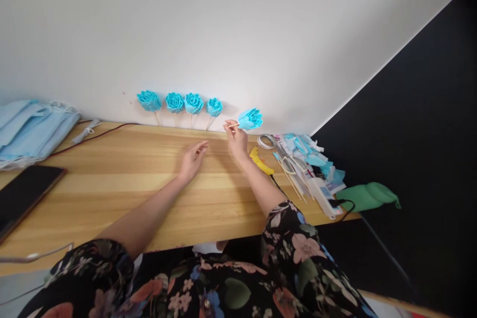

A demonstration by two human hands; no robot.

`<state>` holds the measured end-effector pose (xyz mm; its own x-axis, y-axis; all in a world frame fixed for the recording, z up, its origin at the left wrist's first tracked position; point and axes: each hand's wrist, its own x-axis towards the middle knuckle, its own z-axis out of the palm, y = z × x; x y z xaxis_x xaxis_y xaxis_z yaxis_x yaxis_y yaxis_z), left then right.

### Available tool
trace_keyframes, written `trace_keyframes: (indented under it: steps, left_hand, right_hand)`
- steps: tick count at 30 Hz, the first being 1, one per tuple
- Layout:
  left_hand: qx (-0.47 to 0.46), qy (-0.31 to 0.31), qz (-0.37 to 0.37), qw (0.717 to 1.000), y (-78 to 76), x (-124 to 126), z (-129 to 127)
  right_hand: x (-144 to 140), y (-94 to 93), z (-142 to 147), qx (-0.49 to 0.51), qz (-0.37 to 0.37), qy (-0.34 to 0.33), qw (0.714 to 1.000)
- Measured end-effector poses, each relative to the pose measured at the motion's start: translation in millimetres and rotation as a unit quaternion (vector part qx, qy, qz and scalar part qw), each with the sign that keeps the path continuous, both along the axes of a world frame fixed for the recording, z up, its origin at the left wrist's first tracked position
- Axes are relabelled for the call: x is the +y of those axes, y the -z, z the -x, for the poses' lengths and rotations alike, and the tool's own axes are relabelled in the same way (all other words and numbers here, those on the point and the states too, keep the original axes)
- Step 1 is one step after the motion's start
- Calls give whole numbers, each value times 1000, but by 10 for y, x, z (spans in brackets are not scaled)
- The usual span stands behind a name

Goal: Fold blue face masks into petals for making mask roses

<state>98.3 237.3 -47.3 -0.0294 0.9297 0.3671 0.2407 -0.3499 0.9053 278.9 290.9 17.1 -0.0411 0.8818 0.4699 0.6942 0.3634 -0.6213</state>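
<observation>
My right hand [237, 140] is closed on the thin stick of a blue handmade flower [251, 119]. The flower head points right, tilted nearly sideways, above the back of the table. To its left, my left hand [193, 160] hovers over the wood with fingers loosely curled and a gap by the thumb; I see nothing in it. Several more blue flowers on sticks lean against the wall, among them a leftmost flower [149, 101] and a smaller flower [214, 107] closest to my hands.
Blue face masks [26, 129] are piled at left, near a dark phone [28, 196]. On the right lie a yellow banana-shaped glue gun [261, 160], a tape roll [267, 141], scissors [288, 165], blue scraps [305, 149], a power strip [325, 198] and a green pouch [367, 196].
</observation>
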Motion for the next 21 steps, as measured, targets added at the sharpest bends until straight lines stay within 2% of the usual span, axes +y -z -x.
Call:
trace_keyframes:
  steps: [3,8,21]
  left_hand:
    - [6,2,7,1000,-21,-2,-9]
    - [20,10,8,1000,-44,-15,-24]
    - [11,24,32,999,-8,-17,-52]
  right_hand:
    - [194,-62,-55,-84,45,39,995]
    - [389,-42,-51,-208,89,73,971]
    - [698,13,128,-266,146,136,943]
